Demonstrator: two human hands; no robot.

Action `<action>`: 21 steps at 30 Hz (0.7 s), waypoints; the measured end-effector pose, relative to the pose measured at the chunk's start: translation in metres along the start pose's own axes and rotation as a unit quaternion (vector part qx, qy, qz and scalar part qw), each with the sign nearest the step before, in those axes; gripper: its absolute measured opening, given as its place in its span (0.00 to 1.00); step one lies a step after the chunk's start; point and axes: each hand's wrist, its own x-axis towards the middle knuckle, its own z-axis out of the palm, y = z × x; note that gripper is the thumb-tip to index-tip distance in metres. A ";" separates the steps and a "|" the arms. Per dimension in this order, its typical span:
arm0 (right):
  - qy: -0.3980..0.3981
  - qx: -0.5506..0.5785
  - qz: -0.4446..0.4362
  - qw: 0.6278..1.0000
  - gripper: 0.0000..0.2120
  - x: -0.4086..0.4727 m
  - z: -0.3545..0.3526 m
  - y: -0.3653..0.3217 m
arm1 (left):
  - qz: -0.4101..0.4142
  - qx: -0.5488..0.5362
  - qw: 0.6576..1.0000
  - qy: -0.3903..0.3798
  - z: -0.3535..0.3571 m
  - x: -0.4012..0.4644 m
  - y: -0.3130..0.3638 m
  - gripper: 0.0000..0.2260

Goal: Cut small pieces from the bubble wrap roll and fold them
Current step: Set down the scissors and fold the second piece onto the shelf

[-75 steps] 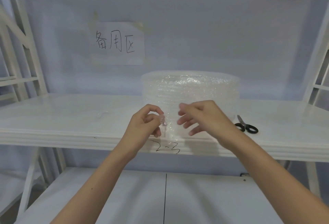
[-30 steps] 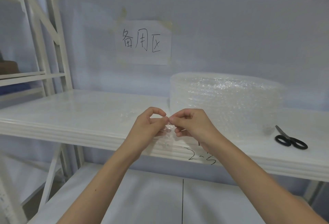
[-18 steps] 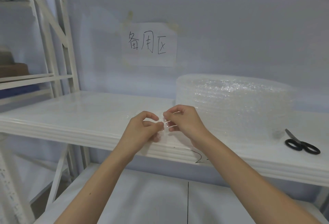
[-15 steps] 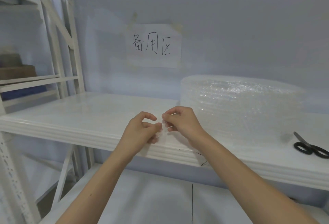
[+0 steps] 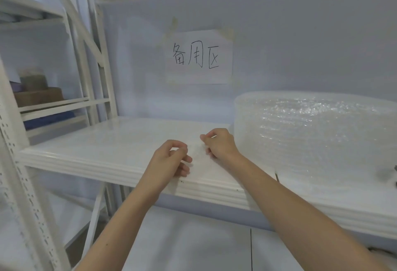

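Wrap piece [image 5: 196, 151], barely visible, pinched between left hand [image 5: 169, 161] and right hand [image 5: 219, 143], fingers curled; roll [image 5: 311, 133] just right on white shelf [image 5: 107, 152], paper sign [image 5: 198, 56] behind.

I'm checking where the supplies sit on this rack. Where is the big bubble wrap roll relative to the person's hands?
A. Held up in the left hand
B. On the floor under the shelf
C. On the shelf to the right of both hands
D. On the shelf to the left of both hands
C: the bubble wrap roll stands on the white shelf, right of the left hand and the right hand.
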 end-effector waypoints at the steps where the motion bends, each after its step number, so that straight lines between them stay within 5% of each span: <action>1: 0.001 -0.016 -0.006 1.000 0.12 -0.003 -0.001 -0.002 | -0.002 -0.002 1.000 -0.005 0.000 0.000 0.000 0.04; 5: -0.006 -0.025 -0.027 0.999 0.16 -0.027 -0.017 -0.014 | 0.006 0.004 1.000 -0.013 0.003 -0.002 0.003 0.04; 14: -0.050 -0.126 -0.116 0.984 0.09 -0.146 -0.107 -0.023 | 0.044 0.038 0.992 -0.112 0.053 -0.025 0.014 0.06; 21: 0.196 -0.308 -0.107 0.925 0.19 -0.194 -0.253 -0.005 | 0.072 0.054 0.977 -0.195 0.120 -0.043 0.025 0.05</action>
